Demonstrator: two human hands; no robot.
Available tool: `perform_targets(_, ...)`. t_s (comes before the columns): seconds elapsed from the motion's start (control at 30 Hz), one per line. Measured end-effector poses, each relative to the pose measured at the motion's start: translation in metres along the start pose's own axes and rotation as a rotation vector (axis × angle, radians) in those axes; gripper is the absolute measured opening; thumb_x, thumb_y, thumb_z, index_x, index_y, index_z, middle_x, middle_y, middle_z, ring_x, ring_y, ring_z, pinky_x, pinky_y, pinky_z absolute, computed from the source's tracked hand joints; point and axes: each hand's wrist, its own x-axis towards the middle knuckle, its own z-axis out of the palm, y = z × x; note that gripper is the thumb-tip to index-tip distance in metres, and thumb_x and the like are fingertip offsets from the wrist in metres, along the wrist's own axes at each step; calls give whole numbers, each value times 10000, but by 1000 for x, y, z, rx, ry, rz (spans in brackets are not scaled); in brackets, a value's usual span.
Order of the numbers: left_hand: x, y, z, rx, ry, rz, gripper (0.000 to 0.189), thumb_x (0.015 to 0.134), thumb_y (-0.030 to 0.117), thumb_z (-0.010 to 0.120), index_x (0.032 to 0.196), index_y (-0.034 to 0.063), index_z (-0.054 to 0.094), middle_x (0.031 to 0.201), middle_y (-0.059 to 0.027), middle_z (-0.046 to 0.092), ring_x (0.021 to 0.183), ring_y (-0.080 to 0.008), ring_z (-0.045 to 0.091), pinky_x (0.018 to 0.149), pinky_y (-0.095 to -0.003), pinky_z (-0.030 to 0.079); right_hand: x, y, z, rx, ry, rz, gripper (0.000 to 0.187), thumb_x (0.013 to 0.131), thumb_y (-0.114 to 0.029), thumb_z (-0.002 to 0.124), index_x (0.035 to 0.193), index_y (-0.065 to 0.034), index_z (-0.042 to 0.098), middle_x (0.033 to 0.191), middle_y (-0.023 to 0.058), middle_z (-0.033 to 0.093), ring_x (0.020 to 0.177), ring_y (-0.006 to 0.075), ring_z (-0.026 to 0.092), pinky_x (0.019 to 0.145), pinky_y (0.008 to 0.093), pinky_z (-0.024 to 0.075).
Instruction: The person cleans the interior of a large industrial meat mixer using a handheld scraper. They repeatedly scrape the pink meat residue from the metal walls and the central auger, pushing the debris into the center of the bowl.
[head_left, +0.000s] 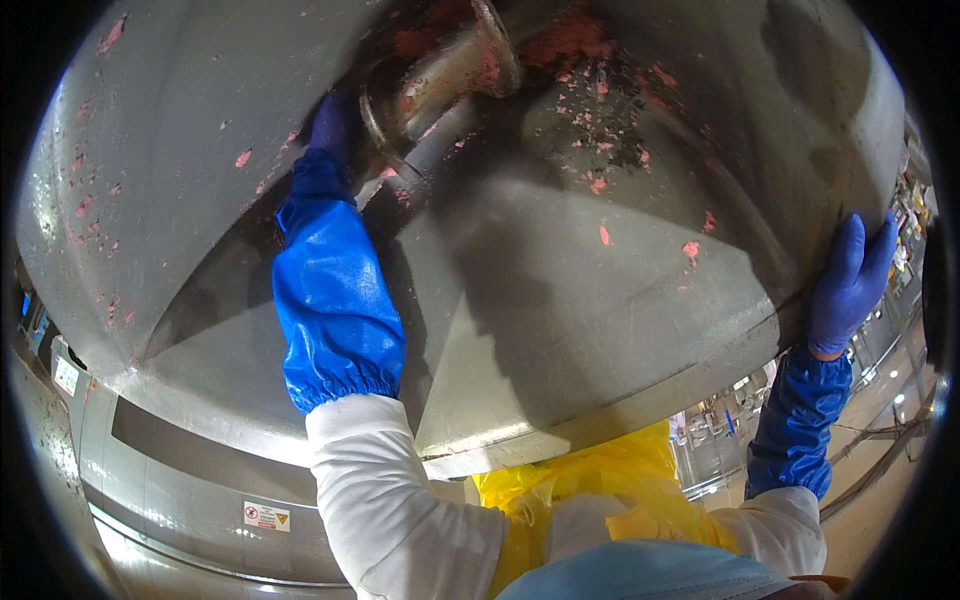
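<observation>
A large stainless steel vessel (600, 300) with pink, meat-like residue on its walls fills most of the view. My left hand (328, 124), in a purple-blue glove and blue sleeve cover, reaches deep inside it. It is beside a metal shaft (442, 82) with ring-shaped flanges. Shadow hides its fingers and anything they might hold. My right hand (851, 281), gloved the same way, lies against the vessel's right rim with its fingers extended and apart. Nothing shows in it. A patch of pink residue (570, 37) clings near the shaft's far end.
A yellow plastic apron (585, 472) on my body is close to the vessel's near rim (517, 450). At the lower left stands a steel machine panel (195, 517) bearing a warning label (266, 517). Equipment and a tan floor (885, 465) show beyond the right rim.
</observation>
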Motion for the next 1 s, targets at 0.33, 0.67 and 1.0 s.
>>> perform_targets(0.33,-69,20,100,914,122,958,397,1030,206,479,1340,-25,568,1337,-104,610,1244,-220,564,1100,-357,412,-3,-1,0,149,-40,92,339,982,-185,625,1247,19,565,1114,102,654,1001,157,600,917,304,473)
perform_targets(0.67,35,34,154,489,-142,241,384,981,301,554,1246,37,641,1279,-241,629,1220,-404,573,1019,-439,469,-5,0,-1,235,-71,113,368,971,-162,626,1275,28,542,1144,109,632,1046,164,587,955,313,460)
perform_targets(1.0,58,43,223,522,-88,337,410,992,366,530,1217,48,661,1249,-221,648,1205,-383,582,1004,-445,466,0,-2,1,254,-129,65,418,994,-176,581,1337,47,494,1234,115,596,1122,185,552,1011,335,421)
